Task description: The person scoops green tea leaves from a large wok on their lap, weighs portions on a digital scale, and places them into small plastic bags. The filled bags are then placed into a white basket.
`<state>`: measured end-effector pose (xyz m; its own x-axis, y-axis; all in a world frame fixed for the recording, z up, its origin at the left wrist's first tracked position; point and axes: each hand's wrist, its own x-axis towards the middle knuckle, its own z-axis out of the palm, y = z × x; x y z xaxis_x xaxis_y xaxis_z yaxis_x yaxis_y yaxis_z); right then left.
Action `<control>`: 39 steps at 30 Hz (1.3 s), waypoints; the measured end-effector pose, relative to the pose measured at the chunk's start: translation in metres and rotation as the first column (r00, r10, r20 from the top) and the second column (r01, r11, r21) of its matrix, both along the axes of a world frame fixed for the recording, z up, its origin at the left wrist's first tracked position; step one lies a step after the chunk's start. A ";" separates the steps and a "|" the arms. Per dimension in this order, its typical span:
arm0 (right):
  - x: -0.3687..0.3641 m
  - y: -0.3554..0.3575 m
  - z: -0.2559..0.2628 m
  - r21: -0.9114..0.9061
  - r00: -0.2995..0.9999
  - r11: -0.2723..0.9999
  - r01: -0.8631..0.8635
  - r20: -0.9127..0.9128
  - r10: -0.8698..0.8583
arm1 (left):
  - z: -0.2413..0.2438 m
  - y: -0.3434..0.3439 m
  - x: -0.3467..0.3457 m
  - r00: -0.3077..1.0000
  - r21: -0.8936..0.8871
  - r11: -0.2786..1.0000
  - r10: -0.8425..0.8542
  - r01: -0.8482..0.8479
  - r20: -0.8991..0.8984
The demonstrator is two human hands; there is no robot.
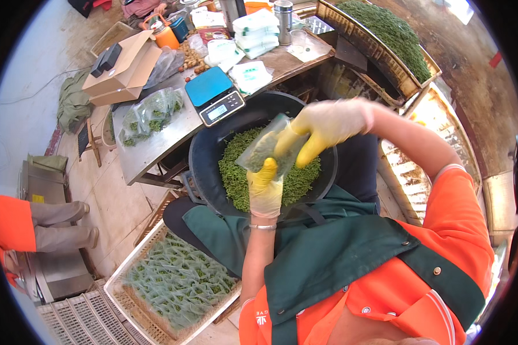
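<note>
My left hand (265,185), in a yellow-and-white coated glove, grips a clear plastic bag (254,151) with some green contents, its thumb pressed against the near side. My right hand (328,125), gloved alike and blurred, has its fingers at or inside the bag's right part, thumb apart from them. Whether those fingers hold anything is hidden by blur and plastic. Both hands are above a large dark tub (205,172) between my knees. Loose small green buds or peppercorn-like berries (237,185) are heaped in it.
Beyond the tub, a metal-topped table (142,161) carries a digital scale (209,88), filled bags (151,114), stacked packaging bags (254,32) and a cardboard box (121,69). A crate (125,297) of filled bags sits lower left. A heaped crate (362,43) stands upper right. Another person (60,220) is at left.
</note>
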<state>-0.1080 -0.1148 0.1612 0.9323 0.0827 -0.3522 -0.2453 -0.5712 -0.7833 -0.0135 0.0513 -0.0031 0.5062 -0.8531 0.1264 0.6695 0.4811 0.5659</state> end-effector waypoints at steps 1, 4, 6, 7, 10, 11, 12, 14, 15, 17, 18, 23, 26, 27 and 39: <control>0.009 0.006 -0.014 0.012 0.997 0.997 -0.073 0.001 0.073 | -0.001 -0.003 -0.002 1.000 -0.010 1.000 0.002 -0.002 0.007; 0.010 -0.002 -0.005 -0.020 0.999 1.000 0.001 0.050 0.000 | -0.009 0.007 0.006 0.997 -0.005 1.000 0.006 -0.007 -0.082; 0.006 -0.016 0.002 -0.049 0.995 0.997 0.052 0.093 -0.048 | -0.008 0.012 0.013 0.994 -0.003 1.000 -0.004 0.004 -0.114; 0.012 -0.012 -0.002 -0.025 0.993 0.999 0.029 0.111 -0.026 | -0.006 0.012 0.014 0.994 -0.010 1.000 0.010 -0.011 -0.111; 0.025 0.010 -0.032 0.097 0.994 0.995 -0.031 0.108 0.021 | -0.007 0.001 0.010 0.992 -0.023 0.998 0.058 -0.060 -0.111; 0.024 0.010 -0.031 0.063 0.990 0.998 -0.014 0.141 0.005 | -0.009 0.004 0.012 0.989 -0.028 0.998 0.044 -0.048 -0.138; 0.023 0.007 -0.022 0.024 0.985 1.000 0.008 0.175 -0.012 | -0.009 0.005 0.015 0.986 -0.038 0.999 0.027 -0.033 -0.166; 0.030 0.004 -0.016 0.004 0.968 0.998 0.063 0.242 -0.062 | -0.019 0.025 0.031 0.978 -0.063 0.996 0.044 -0.058 -0.205; 0.027 0.001 -0.021 0.154 0.929 0.976 0.152 0.316 -0.195 | -0.018 0.033 0.035 0.975 -0.065 0.994 0.075 -0.090 -0.208; 0.019 0.004 -0.031 0.360 0.839 0.880 0.309 0.333 -0.431 | -0.010 0.040 0.041 0.970 -0.085 0.986 0.121 -0.142 -0.211; 0.016 0.008 -0.048 0.396 0.806 0.834 0.383 0.298 -0.512 | -0.012 0.037 0.042 0.971 -0.102 0.985 0.117 -0.140 -0.207; 0.027 0.039 -0.057 0.483 0.696 0.804 0.346 0.443 -0.565 | -0.011 0.046 0.048 0.974 -0.014 0.981 0.191 -0.194 -0.122; 0.038 0.029 -0.044 0.097 0.831 0.977 0.189 0.515 -0.212 | -0.011 0.050 0.052 0.981 0.017 0.980 0.196 -0.196 -0.003; 0.039 0.026 -0.044 -0.019 0.852 0.989 0.149 0.510 -0.119 | -0.008 0.050 0.052 0.981 0.023 0.981 0.191 -0.191 0.016; 0.023 0.025 -0.043 -0.113 0.912 0.981 -0.156 0.364 0.187 | 0.005 0.052 0.049 0.995 0.063 0.998 0.025 -0.031 0.093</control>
<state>-0.0848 -0.0902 0.1186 0.9710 0.2389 0.0048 0.1618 -0.6426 -0.7489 0.0357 0.1032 0.0022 0.5188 -0.8466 0.1187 0.6000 0.4595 0.6548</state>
